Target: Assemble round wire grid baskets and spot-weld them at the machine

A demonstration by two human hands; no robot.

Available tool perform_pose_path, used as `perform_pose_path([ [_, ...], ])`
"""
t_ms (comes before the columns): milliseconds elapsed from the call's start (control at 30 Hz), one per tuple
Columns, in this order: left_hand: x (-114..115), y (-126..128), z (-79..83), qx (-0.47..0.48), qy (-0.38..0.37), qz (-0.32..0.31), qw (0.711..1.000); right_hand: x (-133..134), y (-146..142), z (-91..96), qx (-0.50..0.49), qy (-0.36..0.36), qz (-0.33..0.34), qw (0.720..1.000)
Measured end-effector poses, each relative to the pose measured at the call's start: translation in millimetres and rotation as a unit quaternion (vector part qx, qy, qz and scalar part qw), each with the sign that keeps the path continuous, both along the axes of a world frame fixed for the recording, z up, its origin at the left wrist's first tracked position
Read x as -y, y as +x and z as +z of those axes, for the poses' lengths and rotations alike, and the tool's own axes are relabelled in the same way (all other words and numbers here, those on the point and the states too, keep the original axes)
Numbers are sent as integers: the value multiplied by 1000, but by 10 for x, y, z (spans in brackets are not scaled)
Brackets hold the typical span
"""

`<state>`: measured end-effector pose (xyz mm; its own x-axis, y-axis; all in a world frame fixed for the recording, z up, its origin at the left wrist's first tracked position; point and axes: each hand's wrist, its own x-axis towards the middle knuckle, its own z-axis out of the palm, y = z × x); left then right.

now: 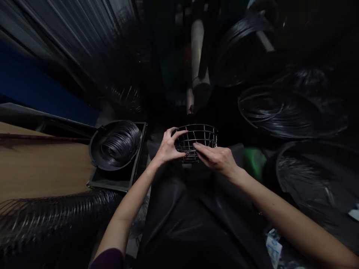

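Note:
A small round wire basket [206, 137] with a grid of thin metal wires sits just above my lap. My left hand [167, 146] grips its left side, the fingers over the upper wires and the thumb low near the bottom. On the near side, my right hand [217, 158] has its fingers pressed together at the wires; whether it pinches a separate piece there is hidden. Directly in front, a machine with a pale cylindrical rod [198, 48] points down toward the basket.
On the left, a dark bowl of wire rings [122, 144] rests in a crate [112, 182] beside a wooden board [42, 164]. Stacked wire frames [61, 213] lie lower left. At right stand basins holding wire pieces [275, 116] and a plastic-lined tub [305, 179].

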<state>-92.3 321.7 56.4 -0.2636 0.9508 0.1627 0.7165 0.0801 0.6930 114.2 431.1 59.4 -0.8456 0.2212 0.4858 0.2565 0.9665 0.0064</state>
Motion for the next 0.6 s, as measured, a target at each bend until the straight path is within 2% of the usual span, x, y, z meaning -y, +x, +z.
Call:
perform_pose_path([
  [100, -105, -6, 14, 12, 23, 16, 1000, -104, -49, 35, -20, 23, 3, 1000],
  [200, -187, -10, 11, 21, 36, 31, 999, -188, -70, 54, -7, 14, 4, 1000],
  [400, -283, -91, -16, 28, 45, 11, 999, -313, -94, 38, -20, -6, 32, 999],
  [600, -377, -167, -6, 25, 49, 17, 998, -434, -166, 45, -24, -9, 47, 999],
])
